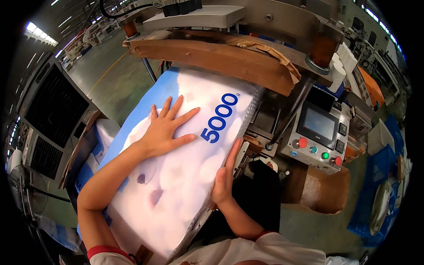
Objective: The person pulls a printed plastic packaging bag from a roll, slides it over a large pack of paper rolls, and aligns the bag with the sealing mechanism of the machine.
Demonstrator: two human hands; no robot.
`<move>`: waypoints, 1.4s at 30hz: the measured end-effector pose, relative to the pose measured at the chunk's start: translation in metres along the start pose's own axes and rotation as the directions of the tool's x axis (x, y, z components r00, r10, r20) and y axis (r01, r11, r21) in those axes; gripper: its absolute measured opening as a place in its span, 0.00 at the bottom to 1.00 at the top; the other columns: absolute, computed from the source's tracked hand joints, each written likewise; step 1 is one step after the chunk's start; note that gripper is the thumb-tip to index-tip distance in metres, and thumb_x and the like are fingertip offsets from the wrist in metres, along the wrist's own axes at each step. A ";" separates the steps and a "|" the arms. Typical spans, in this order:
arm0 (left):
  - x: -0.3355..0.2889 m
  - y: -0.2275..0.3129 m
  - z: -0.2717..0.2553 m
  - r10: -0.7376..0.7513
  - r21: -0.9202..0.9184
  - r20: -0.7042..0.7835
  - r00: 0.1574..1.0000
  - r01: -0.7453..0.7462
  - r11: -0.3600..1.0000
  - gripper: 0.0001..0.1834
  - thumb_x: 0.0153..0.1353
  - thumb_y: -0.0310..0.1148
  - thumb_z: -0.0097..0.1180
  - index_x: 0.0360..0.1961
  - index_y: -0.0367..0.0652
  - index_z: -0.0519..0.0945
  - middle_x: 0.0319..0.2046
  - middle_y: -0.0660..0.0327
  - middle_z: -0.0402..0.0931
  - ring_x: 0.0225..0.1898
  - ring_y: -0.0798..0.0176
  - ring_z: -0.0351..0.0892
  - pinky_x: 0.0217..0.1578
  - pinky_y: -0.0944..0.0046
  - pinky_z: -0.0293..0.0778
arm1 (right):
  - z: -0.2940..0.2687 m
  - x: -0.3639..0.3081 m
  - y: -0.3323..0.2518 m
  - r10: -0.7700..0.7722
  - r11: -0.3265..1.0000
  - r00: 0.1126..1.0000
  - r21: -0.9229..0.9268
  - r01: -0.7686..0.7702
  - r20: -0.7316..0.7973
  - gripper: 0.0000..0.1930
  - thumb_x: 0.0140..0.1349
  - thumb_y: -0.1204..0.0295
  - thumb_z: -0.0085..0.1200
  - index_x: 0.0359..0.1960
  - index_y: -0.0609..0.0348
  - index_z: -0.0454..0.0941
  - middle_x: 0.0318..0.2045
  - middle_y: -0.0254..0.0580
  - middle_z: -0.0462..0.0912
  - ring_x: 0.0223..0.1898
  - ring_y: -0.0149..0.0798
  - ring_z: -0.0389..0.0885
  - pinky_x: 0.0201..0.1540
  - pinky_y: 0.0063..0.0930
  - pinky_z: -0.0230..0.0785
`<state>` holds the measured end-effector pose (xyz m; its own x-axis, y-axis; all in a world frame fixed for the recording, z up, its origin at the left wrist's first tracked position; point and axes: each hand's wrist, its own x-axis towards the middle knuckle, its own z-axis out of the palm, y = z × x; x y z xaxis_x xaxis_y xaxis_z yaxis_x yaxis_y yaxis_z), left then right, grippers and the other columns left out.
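Note:
A thick stack of printed plastic bags [176, 176], white and blue with large blue print, lies lengthwise before me. Its far end reaches up to the machine's front. My left hand [164, 131] rests palm down on the top sheet, fingers spread wide. Against the right edge of the stack stands my right hand [225, 179], its fingers stretched out along the side and its thumb raised next to it. Neither hand grips anything. The layers show as a fine line of edges along the right side.
A brown-covered beam [212, 59] crosses above the far end of the stack, with a metal post on its right. To the right stands a control panel [316, 132] with a screen and coloured buttons, above a cardboard box [327, 190]. Blue crates [375, 194] lie further right; a grey cooler [55, 115] is left.

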<state>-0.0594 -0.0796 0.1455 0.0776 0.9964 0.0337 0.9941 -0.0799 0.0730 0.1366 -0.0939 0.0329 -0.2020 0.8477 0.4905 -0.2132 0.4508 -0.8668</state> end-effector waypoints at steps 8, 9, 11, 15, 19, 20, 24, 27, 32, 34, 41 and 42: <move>0.052 0.017 0.013 -0.031 -0.068 -0.146 0.989 0.021 0.997 0.40 0.58 0.73 0.40 0.68 0.68 0.64 0.69 0.33 0.46 0.72 0.30 0.37 0.63 0.25 0.32 | -0.003 0.046 0.024 0.057 0.996 0.998 0.070 -0.054 -0.032 0.44 0.69 0.46 0.31 0.70 0.74 0.33 0.72 0.66 0.30 0.74 0.58 0.27 0.72 0.49 0.23; 0.044 0.018 0.013 -0.035 -0.076 -0.140 0.989 0.024 0.997 0.41 0.57 0.73 0.40 0.68 0.67 0.64 0.69 0.32 0.46 0.71 0.29 0.37 0.63 0.25 0.31 | -0.001 0.040 0.019 0.045 0.998 0.998 0.036 -0.044 -0.034 0.44 0.69 0.46 0.31 0.70 0.74 0.32 0.72 0.66 0.30 0.74 0.58 0.27 0.72 0.49 0.23; 0.027 0.021 0.012 -0.044 -0.068 -0.133 0.990 0.035 0.997 0.41 0.57 0.73 0.41 0.68 0.67 0.65 0.68 0.32 0.46 0.71 0.29 0.37 0.63 0.25 0.32 | 0.002 0.027 0.007 0.046 0.999 0.999 0.014 -0.045 -0.018 0.45 0.68 0.47 0.32 0.70 0.74 0.30 0.71 0.68 0.29 0.74 0.60 0.26 0.72 0.51 0.22; -0.005 0.019 0.013 -0.052 -0.071 -0.095 0.994 0.046 0.996 0.40 0.57 0.71 0.43 0.68 0.67 0.65 0.68 0.32 0.46 0.71 0.29 0.38 0.63 0.25 0.34 | 0.013 -0.002 -0.003 0.061 0.998 0.998 -0.004 -0.061 0.018 0.46 0.67 0.47 0.33 0.70 0.73 0.27 0.71 0.70 0.25 0.73 0.63 0.24 0.71 0.55 0.23; -0.021 0.023 0.008 -0.088 -0.056 -0.021 0.996 0.087 0.995 0.37 0.60 0.65 0.46 0.69 0.68 0.63 0.70 0.36 0.43 0.73 0.33 0.34 0.66 0.30 0.32 | 0.023 -0.014 0.001 0.070 0.986 0.997 0.150 -0.073 0.023 0.46 0.67 0.48 0.34 0.70 0.73 0.27 0.71 0.69 0.25 0.73 0.63 0.25 0.71 0.55 0.24; -0.020 0.023 0.007 -0.091 -0.053 -0.019 0.996 0.090 0.995 0.37 0.60 0.65 0.45 0.69 0.68 0.62 0.70 0.36 0.43 0.73 0.33 0.34 0.66 0.30 0.32 | 0.024 -0.015 0.002 0.072 0.982 0.997 0.171 -0.075 0.024 0.46 0.67 0.48 0.35 0.70 0.73 0.27 0.71 0.69 0.25 0.73 0.63 0.25 0.71 0.55 0.24; -0.021 0.022 0.004 -0.107 -0.035 -0.005 0.994 0.107 0.994 0.37 0.60 0.66 0.45 0.69 0.68 0.62 0.71 0.37 0.42 0.73 0.33 0.34 0.66 0.31 0.32 | 0.025 -0.015 0.002 0.070 0.983 0.997 0.171 -0.074 0.030 0.46 0.67 0.49 0.35 0.70 0.73 0.27 0.71 0.69 0.26 0.73 0.63 0.25 0.71 0.55 0.24; -0.020 0.022 0.007 -0.098 -0.037 -0.016 0.995 0.098 0.995 0.37 0.60 0.66 0.45 0.69 0.68 0.62 0.71 0.37 0.43 0.73 0.33 0.34 0.66 0.31 0.32 | 0.025 -0.014 0.001 0.070 0.984 0.997 0.164 -0.073 0.024 0.46 0.67 0.49 0.35 0.70 0.73 0.28 0.71 0.69 0.26 0.73 0.63 0.25 0.71 0.55 0.24; -0.020 0.023 0.006 -0.098 -0.035 -0.022 0.995 0.097 0.995 0.38 0.60 0.66 0.45 0.70 0.66 0.61 0.71 0.36 0.43 0.73 0.33 0.34 0.66 0.31 0.32 | 0.024 -0.014 0.000 0.067 0.989 0.998 0.129 -0.069 0.021 0.45 0.67 0.49 0.35 0.70 0.73 0.28 0.71 0.69 0.27 0.73 0.63 0.26 0.71 0.55 0.24; -0.020 0.023 0.008 -0.089 -0.044 -0.042 0.995 0.088 0.995 0.40 0.60 0.68 0.44 0.70 0.64 0.60 0.70 0.36 0.44 0.72 0.32 0.36 0.66 0.30 0.33 | 0.021 -0.013 -0.004 0.053 0.997 0.999 0.047 -0.053 0.011 0.45 0.67 0.49 0.36 0.70 0.73 0.29 0.71 0.68 0.27 0.73 0.62 0.27 0.71 0.55 0.24; -0.023 0.020 0.015 -0.065 -0.110 -0.158 0.985 0.048 0.993 0.43 0.60 0.66 0.46 0.70 0.54 0.59 0.71 0.40 0.45 0.73 0.37 0.38 0.66 0.30 0.35 | 0.021 -0.016 -0.003 0.061 0.998 0.998 0.024 -0.061 0.013 0.44 0.68 0.51 0.35 0.70 0.72 0.29 0.71 0.69 0.28 0.73 0.63 0.25 0.71 0.54 0.22; -0.024 0.019 0.015 -0.048 -0.127 -0.190 0.981 0.024 0.992 0.42 0.61 0.65 0.47 0.70 0.54 0.60 0.71 0.42 0.45 0.73 0.38 0.38 0.66 0.31 0.35 | 0.020 -0.016 -0.002 0.062 0.997 0.998 0.035 -0.063 0.023 0.43 0.68 0.52 0.34 0.70 0.72 0.29 0.71 0.69 0.28 0.73 0.63 0.25 0.71 0.54 0.22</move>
<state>-0.0411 -0.1045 0.1310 0.0137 0.9757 0.2186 0.9782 -0.0584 0.1995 0.1207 -0.1137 0.0287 -0.2364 0.8674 0.4378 -0.2333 0.3867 -0.8922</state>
